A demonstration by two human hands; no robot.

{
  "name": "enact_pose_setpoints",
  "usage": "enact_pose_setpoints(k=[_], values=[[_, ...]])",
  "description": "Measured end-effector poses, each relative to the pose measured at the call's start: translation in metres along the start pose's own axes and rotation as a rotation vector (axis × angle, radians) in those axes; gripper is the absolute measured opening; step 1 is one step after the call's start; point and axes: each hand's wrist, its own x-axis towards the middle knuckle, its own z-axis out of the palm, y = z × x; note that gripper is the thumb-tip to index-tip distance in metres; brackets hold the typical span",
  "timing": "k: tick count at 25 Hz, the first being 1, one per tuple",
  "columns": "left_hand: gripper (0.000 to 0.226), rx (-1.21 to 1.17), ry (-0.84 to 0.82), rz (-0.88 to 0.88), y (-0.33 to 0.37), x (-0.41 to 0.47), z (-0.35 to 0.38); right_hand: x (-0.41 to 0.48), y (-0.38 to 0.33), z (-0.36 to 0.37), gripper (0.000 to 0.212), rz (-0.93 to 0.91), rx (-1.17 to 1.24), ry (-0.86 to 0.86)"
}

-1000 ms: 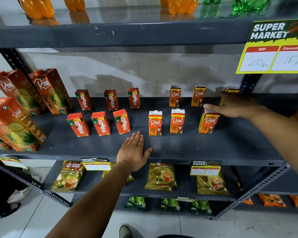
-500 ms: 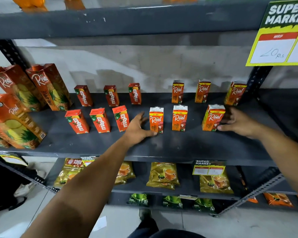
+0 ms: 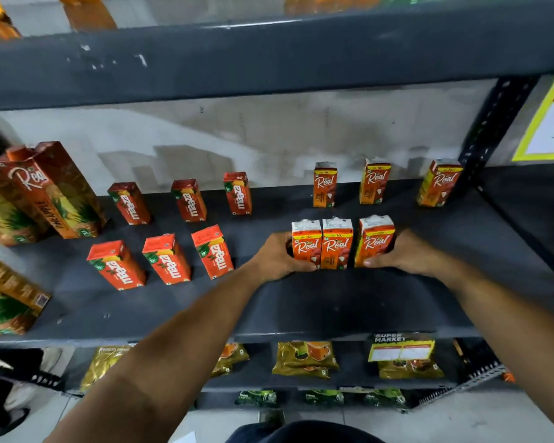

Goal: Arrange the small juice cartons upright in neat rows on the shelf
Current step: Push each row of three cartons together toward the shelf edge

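Orange Real cartons, front row of three, bracketed by both hands on the grey shelf point(image 3: 349, 302). Left hand point(image 3: 274, 259) cupped, fingers flat against the left carton point(image 3: 306, 243). Right hand point(image 3: 403, 255) cupped against the right carton point(image 3: 375, 240). Middle carton point(image 3: 337, 243) touches the left one; slight gap to the right one. All upright. At 12 o'clock: back row of three Real cartons point(image 3: 374, 182), spaced apart. At 9 o'clock: six red Maaza cartons point(image 3: 212, 251), two rows, tilted. Beyond: tall pineapple cartons point(image 3: 56, 190).
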Motion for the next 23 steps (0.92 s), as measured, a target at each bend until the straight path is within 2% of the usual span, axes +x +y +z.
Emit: enact_pose_setpoints(k=[5, 10, 16, 20, 23], values=[[0.061, -0.111, 0.003, 0.016, -0.003, 0.000, 0.010, 0.009, 0.001, 0.019, 0.063, -0.074, -0.001, 0.008], [0.059, -0.170, 0.069, 0.019, -0.003, -0.001, 0.020, 0.012, 0.007, 0.027, 0.082, -0.080, -0.156, 0.073], [0.054, -0.134, 0.060, 0.013, -0.001, 0.002, 0.033, -0.005, 0.014, 0.025, 0.063, -0.143, -0.079, 0.117], [0.058, -0.063, 0.043, -0.024, 0.011, -0.001, 0.064, -0.037, 0.028, 0.006, 0.065, -0.178, -0.058, 0.135], [0.050, -0.028, 0.053, -0.039, 0.019, -0.011, 0.095, -0.061, 0.047, -0.007, 0.062, -0.174, -0.047, 0.149]])
